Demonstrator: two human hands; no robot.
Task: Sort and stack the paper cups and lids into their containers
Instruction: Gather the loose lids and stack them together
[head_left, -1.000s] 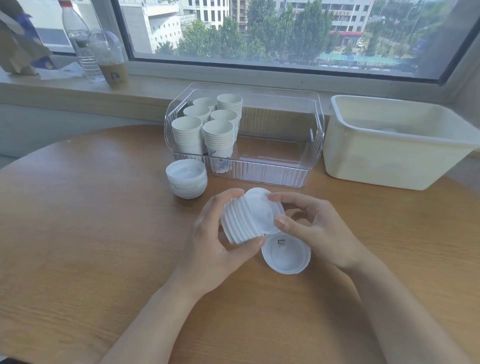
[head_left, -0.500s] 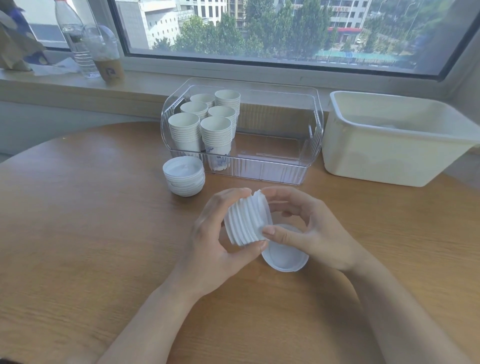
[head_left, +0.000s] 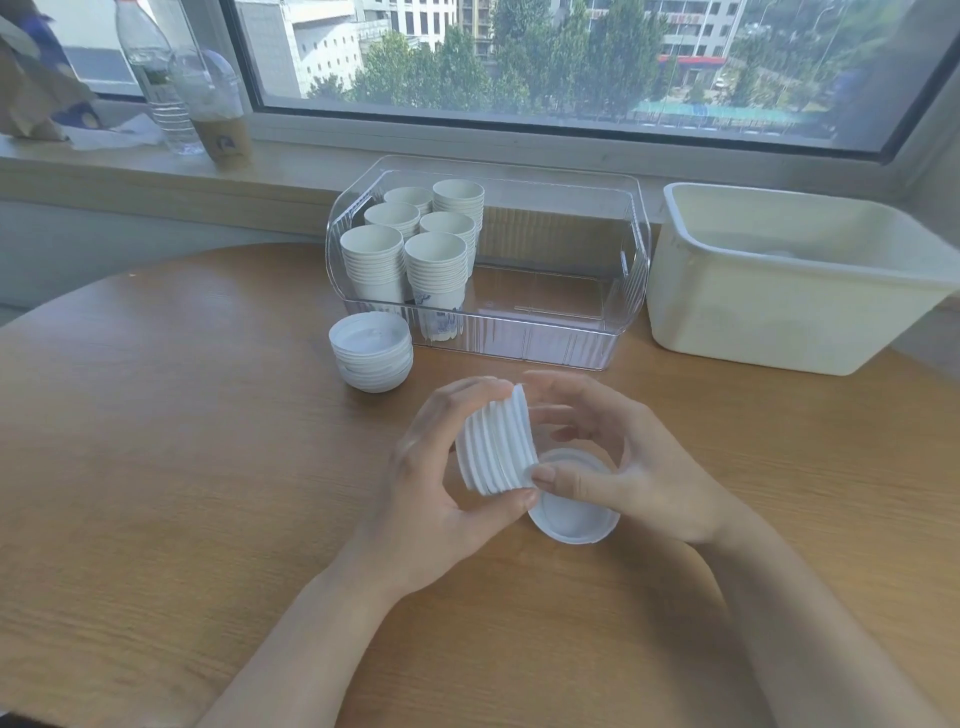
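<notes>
My left hand (head_left: 441, 488) grips a sideways stack of white lids (head_left: 496, 447) above the wooden table (head_left: 156, 467), thumb below and fingers over the top. My right hand (head_left: 618, 462) touches the right end of that stack with thumb and fingertips. A single white lid (head_left: 569, 514) lies on the table under both hands. A second stack of lids (head_left: 371, 351) sits on the table to the left of the clear bin (head_left: 631, 260). Several stacks of paper cups (head_left: 415, 249) stand upright in the bin's left half.
A cream plastic tub (head_left: 779, 322) stands at the right, against the windowsill. On the sill at the far left are a water bottle (head_left: 156, 78), a lidded drink cup (head_left: 218, 114) and a paper bag (head_left: 31, 88).
The lid my right hand held at the stack's end has been pressed onto the stack. The stack has turned more edge-on, and both hands have shifted slightly.
</notes>
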